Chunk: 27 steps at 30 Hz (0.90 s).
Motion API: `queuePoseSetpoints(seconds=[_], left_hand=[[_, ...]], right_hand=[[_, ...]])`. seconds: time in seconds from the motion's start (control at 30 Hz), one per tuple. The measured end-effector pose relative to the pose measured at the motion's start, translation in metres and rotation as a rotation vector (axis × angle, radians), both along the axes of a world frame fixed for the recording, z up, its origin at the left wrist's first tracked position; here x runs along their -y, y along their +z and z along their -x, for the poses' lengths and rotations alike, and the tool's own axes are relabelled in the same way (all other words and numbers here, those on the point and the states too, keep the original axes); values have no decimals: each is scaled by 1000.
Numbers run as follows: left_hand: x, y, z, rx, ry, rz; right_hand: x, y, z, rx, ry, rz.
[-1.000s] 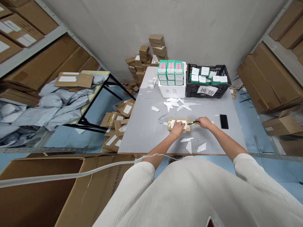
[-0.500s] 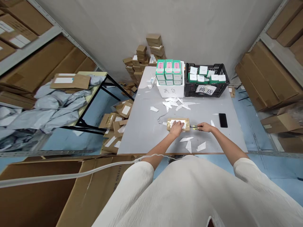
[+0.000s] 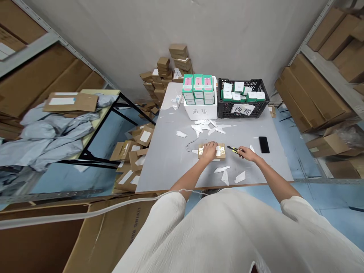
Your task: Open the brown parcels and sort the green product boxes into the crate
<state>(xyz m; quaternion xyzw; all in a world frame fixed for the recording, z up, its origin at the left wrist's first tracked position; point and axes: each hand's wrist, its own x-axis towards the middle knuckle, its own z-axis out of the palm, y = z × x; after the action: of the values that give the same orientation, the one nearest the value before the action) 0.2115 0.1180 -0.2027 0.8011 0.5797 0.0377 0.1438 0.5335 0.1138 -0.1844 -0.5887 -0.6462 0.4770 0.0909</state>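
A small cardboard box [image 3: 222,154] with shiny tape and a white label lies on the grey table. My left hand [image 3: 209,151] is over its top and holds it down, with the fingers bent across the far edge. In my right hand [image 3: 247,153] is a black and yellow utility knife [image 3: 233,149]. Its tip points left, just off the box's right end and apart from it. Torn white paper scraps [image 3: 224,177] lie on the near side of the box.
Behind stand a white bin [image 3: 200,112] of green-and-pink boxes and a black crate [image 3: 263,103] of green boxes. A phone [image 3: 264,145] lies at right. More paper scraps [image 3: 203,125] lie beyond the box. Opened cartons [image 3: 125,180] are piled left of the table.
The knife has lifted away from the box's right end and now angles up to the left. My left hand has shifted over the box, and the view has turned slightly.
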Motion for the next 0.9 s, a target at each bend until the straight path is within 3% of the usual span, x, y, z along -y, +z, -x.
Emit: queuePoseSetpoints(seconds=[0.23,0.63,0.9], left_hand=[[-14,-7,-6,-43,-6,71],[-2,-21,-2,-47,-55,3],[3,-29,-3,-77,-60,31]], right_hand=[[16,-1,19,266,310,-364],[26,-25,41,327,223,-466],[28,-19,30,382,210,-498]])
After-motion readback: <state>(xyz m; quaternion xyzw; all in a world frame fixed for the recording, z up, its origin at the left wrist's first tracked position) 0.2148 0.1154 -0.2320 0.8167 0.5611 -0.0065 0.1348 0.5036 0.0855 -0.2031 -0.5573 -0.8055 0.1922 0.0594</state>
